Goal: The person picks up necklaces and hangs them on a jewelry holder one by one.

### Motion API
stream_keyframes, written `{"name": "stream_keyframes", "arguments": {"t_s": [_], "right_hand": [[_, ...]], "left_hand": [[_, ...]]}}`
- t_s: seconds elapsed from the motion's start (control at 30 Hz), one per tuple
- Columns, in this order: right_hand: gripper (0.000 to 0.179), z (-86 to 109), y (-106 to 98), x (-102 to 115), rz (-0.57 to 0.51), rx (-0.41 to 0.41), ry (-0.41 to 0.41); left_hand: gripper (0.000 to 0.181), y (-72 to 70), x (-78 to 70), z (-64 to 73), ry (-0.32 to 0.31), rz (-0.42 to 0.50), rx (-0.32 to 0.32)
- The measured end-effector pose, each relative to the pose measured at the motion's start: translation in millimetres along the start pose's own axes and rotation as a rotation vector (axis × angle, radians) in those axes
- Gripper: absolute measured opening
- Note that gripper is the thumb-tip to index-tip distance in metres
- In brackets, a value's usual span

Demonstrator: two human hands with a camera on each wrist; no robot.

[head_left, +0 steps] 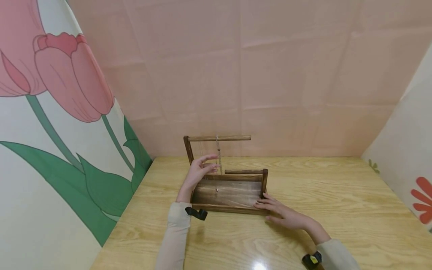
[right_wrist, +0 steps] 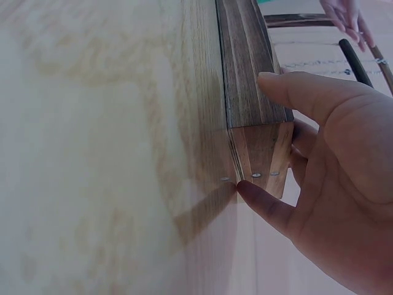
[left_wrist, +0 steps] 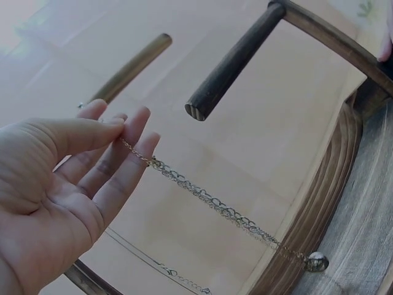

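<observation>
A dark wooden jewelry stand (head_left: 229, 208) with a tray base and two horizontal bars stands on the table. Thumb and fingertips of my left hand (head_left: 200, 170) pinch a fine chain necklace (left_wrist: 209, 201) in front of the upper bar. From those fingertips the necklace runs down toward the tray, with a shiny round pendant (left_wrist: 317, 262) at its low end. Other chains (head_left: 217, 144) hang from the upper bar beside the fingers. My right hand (head_left: 285, 215) holds the stand's front right corner, thumb against the front board and fingers around the end.
The lower bar (head_left: 243, 171) sits at the right, its free end pointing left. A pale wood-grain table (head_left: 337, 195) extends on both sides. Behind it hangs a creased pink backdrop (head_left: 287, 75), with a tulip-printed panel (head_left: 74, 75) at the left.
</observation>
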State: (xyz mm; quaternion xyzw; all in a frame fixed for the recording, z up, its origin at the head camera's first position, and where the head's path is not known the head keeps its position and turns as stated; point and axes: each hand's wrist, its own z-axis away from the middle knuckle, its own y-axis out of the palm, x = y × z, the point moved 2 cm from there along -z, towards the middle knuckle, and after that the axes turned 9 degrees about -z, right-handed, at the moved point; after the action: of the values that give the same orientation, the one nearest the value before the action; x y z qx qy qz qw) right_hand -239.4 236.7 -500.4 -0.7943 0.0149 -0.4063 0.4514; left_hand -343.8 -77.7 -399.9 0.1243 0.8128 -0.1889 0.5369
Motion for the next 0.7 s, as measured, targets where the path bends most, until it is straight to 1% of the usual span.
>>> {"name": "stream_keyframes", "arguments": {"t_s": [0.07,0.17,0.3,0.47,0.7], "right_hand": [[0.045,0.1,-0.7,1.2,0.007,-0.011,-0.019],[0.045,0.5,-1.4,0.8,0.009,-0.016,-0.036],[0.046,0.9,-0.8,-3.7,0.015,-0.017,-0.036],[0.047,0.4,0.5,-7.6,0.011,-0.011,-0.019],[0.048,0.2,1.7,-6.4,0.027,-0.022,-0.047]], "left_hand": [[0.038,1.2,-7.1,0.0,-0.006,-0.013,0.016],[0.038,2.0,-8.8,-2.4,-0.002,-0.043,0.028],[0.037,3.8,-10.9,-5.4,0.008,-0.056,0.027],[0.036,5.3,-13.1,-7.5,0.022,-0.050,0.032],[0.036,6.8,-13.9,-8.9,0.025,-0.059,0.032]]}}
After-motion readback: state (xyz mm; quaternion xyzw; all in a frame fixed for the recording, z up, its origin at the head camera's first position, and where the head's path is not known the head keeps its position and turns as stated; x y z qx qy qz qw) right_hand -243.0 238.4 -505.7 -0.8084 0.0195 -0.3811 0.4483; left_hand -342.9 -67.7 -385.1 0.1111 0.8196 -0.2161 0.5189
